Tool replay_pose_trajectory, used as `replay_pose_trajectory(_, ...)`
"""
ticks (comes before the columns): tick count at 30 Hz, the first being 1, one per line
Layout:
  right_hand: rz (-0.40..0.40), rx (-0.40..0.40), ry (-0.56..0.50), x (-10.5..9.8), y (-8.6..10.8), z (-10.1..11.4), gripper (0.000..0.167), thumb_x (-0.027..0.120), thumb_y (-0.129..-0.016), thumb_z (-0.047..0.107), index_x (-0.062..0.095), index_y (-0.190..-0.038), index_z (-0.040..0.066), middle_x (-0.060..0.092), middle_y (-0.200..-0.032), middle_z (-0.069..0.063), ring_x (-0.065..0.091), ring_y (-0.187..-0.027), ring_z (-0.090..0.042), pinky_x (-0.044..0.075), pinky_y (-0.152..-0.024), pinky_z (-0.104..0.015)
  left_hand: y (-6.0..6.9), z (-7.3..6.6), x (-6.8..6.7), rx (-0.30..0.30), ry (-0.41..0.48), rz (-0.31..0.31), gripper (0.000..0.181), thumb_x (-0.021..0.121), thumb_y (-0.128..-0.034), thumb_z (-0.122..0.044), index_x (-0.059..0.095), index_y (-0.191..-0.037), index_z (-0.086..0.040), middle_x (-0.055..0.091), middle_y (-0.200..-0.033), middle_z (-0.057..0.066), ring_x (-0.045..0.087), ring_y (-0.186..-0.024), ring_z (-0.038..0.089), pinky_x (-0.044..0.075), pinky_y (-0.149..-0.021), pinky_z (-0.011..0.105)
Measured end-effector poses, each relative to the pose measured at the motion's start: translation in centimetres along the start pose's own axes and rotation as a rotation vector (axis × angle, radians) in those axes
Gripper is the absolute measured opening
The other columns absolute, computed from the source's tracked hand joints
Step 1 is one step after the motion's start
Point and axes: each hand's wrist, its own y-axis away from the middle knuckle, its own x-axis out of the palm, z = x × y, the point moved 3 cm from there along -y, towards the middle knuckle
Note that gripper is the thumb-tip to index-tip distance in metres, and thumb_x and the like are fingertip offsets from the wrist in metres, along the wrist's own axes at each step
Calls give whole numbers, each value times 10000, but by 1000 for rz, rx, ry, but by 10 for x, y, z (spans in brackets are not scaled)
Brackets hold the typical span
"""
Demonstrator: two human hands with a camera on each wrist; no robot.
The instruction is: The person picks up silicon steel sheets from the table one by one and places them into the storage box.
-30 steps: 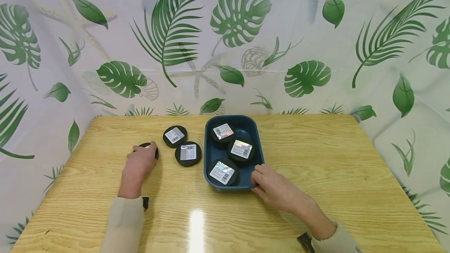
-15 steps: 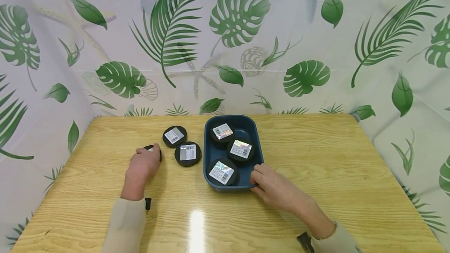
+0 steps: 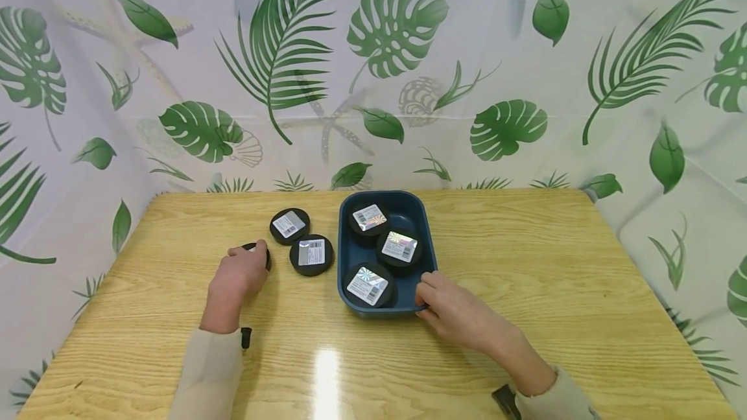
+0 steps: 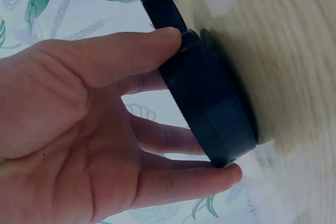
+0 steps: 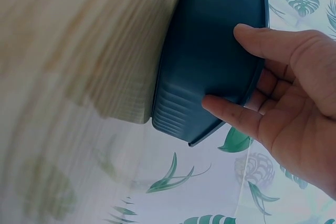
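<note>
At the left of the table, my left hand (image 3: 238, 277) holds a flat round black container (image 4: 210, 103) by its sides, thumb on one side and fingers on the other. Its white top label is mostly hidden by the hand in the head view. Just to the right lie two similar black containers, a farther one (image 3: 289, 225) and a nearer one (image 3: 312, 255). My right hand (image 3: 455, 310) grips the front right corner of a dark blue bin (image 3: 405, 297), with thumb outside and some fingers over the rim. Three labelled black containers (image 3: 367, 285) lie inside it.
The wooden table (image 3: 525, 245) extends on both sides of the bin and in front of it. A leaf-patterned cloth (image 3: 385, 128) hangs behind the table and along its sides. Light glares off the table's front (image 3: 326, 381).
My left hand has shifted a little right and nearer, and the round container in it has come along, closer to the two beside it. The right hand stays at the bin's corner.
</note>
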Motion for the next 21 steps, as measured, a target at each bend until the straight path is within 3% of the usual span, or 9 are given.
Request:
replay_pose_trajectory(9, 16, 8, -5, 0, 0, -1, 229, 783, -830, 38, 573, -830, 130, 458, -827, 61, 428, -772, -97, 446, -677, -245, -5, 6, 0, 71, 97, 20, 601, 660, -946, -157, 390, -1471, -47, 368, -1301, 421, 465, -1099, 575, 483, -860, 624)
replay_pose_trajectory(21, 20, 12, -6, 1, 0, 0, 229, 786, -830, 48, 573, -834, 132, 452, -829, 65, 425, -774, -92, 449, -676, -237, -5, 9, -2, 77, 133, 48, 671, 710, -906, -173, 398, -1493, -79, 356, -1313, 401, 458, -1122, 563, 469, -882, 649)
